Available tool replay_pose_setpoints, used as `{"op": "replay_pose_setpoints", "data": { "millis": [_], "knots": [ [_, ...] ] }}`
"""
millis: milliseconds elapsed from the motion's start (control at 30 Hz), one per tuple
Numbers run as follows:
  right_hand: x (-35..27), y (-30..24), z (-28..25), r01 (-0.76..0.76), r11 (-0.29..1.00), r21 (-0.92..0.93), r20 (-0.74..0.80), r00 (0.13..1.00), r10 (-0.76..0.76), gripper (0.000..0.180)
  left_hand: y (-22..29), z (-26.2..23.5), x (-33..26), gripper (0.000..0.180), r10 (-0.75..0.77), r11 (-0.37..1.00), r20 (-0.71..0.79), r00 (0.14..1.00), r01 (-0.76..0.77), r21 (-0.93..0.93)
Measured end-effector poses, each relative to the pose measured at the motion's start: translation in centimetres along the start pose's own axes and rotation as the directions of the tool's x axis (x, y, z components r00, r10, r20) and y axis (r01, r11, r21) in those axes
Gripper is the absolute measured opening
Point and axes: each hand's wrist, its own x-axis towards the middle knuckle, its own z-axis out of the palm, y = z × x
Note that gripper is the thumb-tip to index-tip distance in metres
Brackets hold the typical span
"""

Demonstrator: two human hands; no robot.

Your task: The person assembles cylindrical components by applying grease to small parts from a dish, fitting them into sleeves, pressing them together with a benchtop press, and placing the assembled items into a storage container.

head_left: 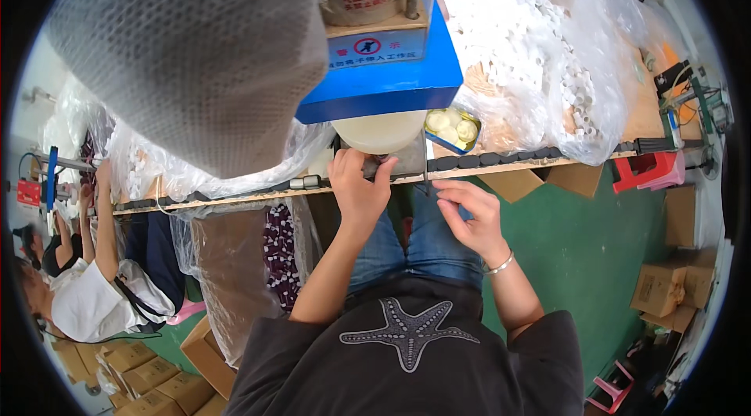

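Note:
Under the round cream-white head point(381, 131) of a blue press point(383, 91), my left hand point(360, 187) is at the table's edge. Its thumb and fingers close round a small dark piece point(382, 158), whose kind I cannot make out. My right hand point(475, 216) is a little to the right, in front of the edge, with thumb and fingers apart. Its fingertips are close to a thin dark rod point(427, 185) sticking out from the edge; I cannot tell whether they touch it. A small tin point(453, 130) of pale round pieces stands right of the press head.
White small parts point(508, 40) lie in clear plastic at the right. A grey mesh cloth point(195, 48) fills the upper left. Bagged purple-and-white pieces point(282, 252) hang below the table. Cardboard boxes point(661, 288) and a red stool point(643, 171) are at right; a co-worker point(102, 298) sits left.

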Motion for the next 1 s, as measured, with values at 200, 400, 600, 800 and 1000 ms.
{"op": "replay_pose_setpoints", "data": {
  "millis": [200,400,600,800,1000],
  "knots": [
    [-0.4,0.2,-2.4,-0.044,0.998,-0.035,-0.029,0.999,0.043,0.010,-0.2,-0.2,0.2,0.030,0.012,0.998,-0.020,1.000,-0.011,0.066],
    [-0.3,0.8,-5.5,-0.080,0.992,-0.101,-0.109,0.992,0.069,0.011,-0.1,-0.8,0.3,0.033,0.200,0.957,0.007,0.980,-0.197,0.212],
    [0.9,1.8,-8.6,-0.076,0.961,-0.264,-0.252,0.968,0.007,0.011,-0.6,0.0,0.7,0.027,0.286,0.951,0.005,0.958,-0.284,0.119],
    [3.4,9.6,-19.4,-0.552,0.747,-0.369,-0.669,0.716,0.198,0.011,-2.1,-0.6,0.2,0.034,0.253,0.967,0.012,0.967,-0.253,0.042],
    [6.1,16.9,-22.1,-0.451,0.670,-0.590,-0.432,0.877,0.210,0.015,-2.4,0.0,0.1,0.035,0.256,0.965,0.008,0.967,-0.256,0.055]
  ]
}}
